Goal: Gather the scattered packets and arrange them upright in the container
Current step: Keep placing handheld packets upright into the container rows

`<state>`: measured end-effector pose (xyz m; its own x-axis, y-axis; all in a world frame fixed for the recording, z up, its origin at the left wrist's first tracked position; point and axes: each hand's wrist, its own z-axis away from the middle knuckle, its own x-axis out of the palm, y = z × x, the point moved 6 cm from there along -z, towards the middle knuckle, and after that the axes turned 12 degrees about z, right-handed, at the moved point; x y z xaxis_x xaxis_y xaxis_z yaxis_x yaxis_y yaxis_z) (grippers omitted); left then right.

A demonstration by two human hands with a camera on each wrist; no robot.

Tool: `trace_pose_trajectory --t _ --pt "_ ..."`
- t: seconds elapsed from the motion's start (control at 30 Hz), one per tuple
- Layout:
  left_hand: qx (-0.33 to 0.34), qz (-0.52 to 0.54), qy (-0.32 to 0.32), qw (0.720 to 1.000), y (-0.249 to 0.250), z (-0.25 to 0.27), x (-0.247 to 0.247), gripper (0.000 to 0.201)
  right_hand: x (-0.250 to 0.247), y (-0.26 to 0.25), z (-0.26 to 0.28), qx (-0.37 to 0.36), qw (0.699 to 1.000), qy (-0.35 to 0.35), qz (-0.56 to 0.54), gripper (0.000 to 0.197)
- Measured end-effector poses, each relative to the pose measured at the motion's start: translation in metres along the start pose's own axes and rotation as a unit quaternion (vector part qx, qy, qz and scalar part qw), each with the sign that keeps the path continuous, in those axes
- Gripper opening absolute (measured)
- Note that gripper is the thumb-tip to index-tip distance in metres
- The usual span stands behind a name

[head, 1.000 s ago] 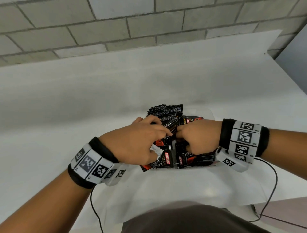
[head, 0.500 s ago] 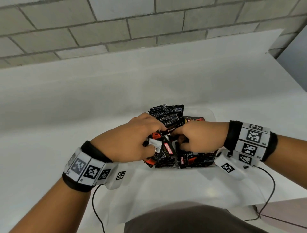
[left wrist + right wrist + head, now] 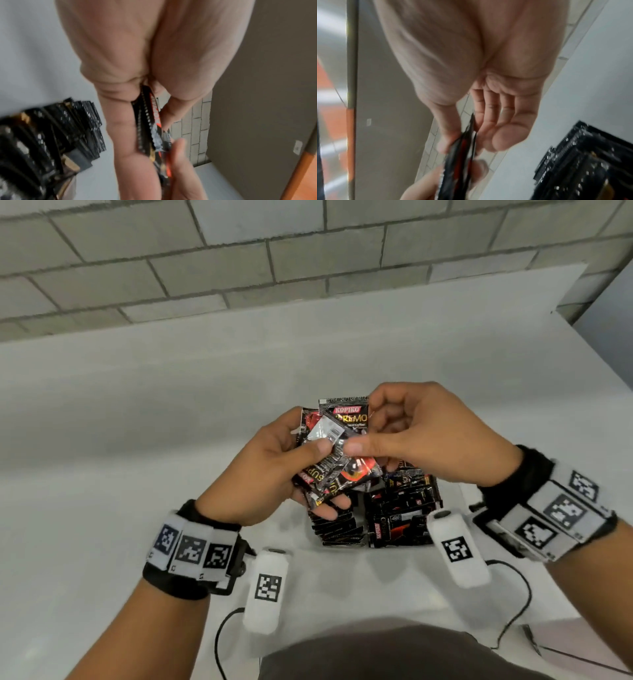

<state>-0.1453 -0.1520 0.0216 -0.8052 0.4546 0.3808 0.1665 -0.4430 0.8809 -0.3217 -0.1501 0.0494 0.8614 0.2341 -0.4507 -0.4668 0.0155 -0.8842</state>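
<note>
My left hand (image 3: 308,463) holds a fanned bundle of black and red coffee packets (image 3: 337,470) just above the container (image 3: 346,543). The thumb lies on top and the fingers curl underneath. My right hand (image 3: 368,434) pinches the same bundle from the right with thumb and curled fingers. Below and to the right, several packets (image 3: 400,518) stand upright in rows inside the container, whose clear walls barely show. The left wrist view shows the held packets (image 3: 150,121) edge-on and the standing rows (image 3: 51,135). In the right wrist view the bundle (image 3: 462,155) sits between thumb and fingers.
The white table (image 3: 171,440) runs back to a grey block wall (image 3: 308,261). Its right edge (image 3: 599,350) drops off beside a grey panel. Thin black cables (image 3: 513,611) hang by the near edge, close to my body.
Both hands were down among the packets in the container. They have come up out of it together, holding a bundle of packets above the rows.
</note>
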Motion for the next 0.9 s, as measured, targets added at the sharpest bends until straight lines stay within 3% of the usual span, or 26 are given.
trace_pose_trajectory --t 0.07,0.2,0.4,0.63,0.8,0.9 --pt "0.002 0.042 0.002 0.999 -0.004 -0.003 0.003 0.039 0.005 0.007 0.0 0.006 1.0 0.017 -0.023 0.047" --pt "0.012 0.061 0.035 0.997 -0.012 -0.008 0.002 0.044 0.008 0.019 0.003 0.026 0.998 0.016 -0.055 0.033" --pt "0.038 0.078 0.082 0.993 -0.018 -0.011 -0.007 0.034 0.01 0.026 0.003 0.024 0.999 0.047 -0.001 0.041" --pt "0.042 0.067 0.125 0.989 -0.024 -0.01 -0.015 0.031 0.008 0.029 0.009 0.037 0.999 0.012 0.001 0.039" --pt "0.057 0.058 0.146 0.986 -0.016 -0.004 -0.028 0.027 0.002 0.026 0.015 0.047 0.996 -0.006 0.07 0.039" --pt "0.076 0.047 0.154 0.984 -0.009 -0.001 -0.036 0.026 -0.011 0.031 0.017 0.074 0.994 0.022 0.075 0.031"
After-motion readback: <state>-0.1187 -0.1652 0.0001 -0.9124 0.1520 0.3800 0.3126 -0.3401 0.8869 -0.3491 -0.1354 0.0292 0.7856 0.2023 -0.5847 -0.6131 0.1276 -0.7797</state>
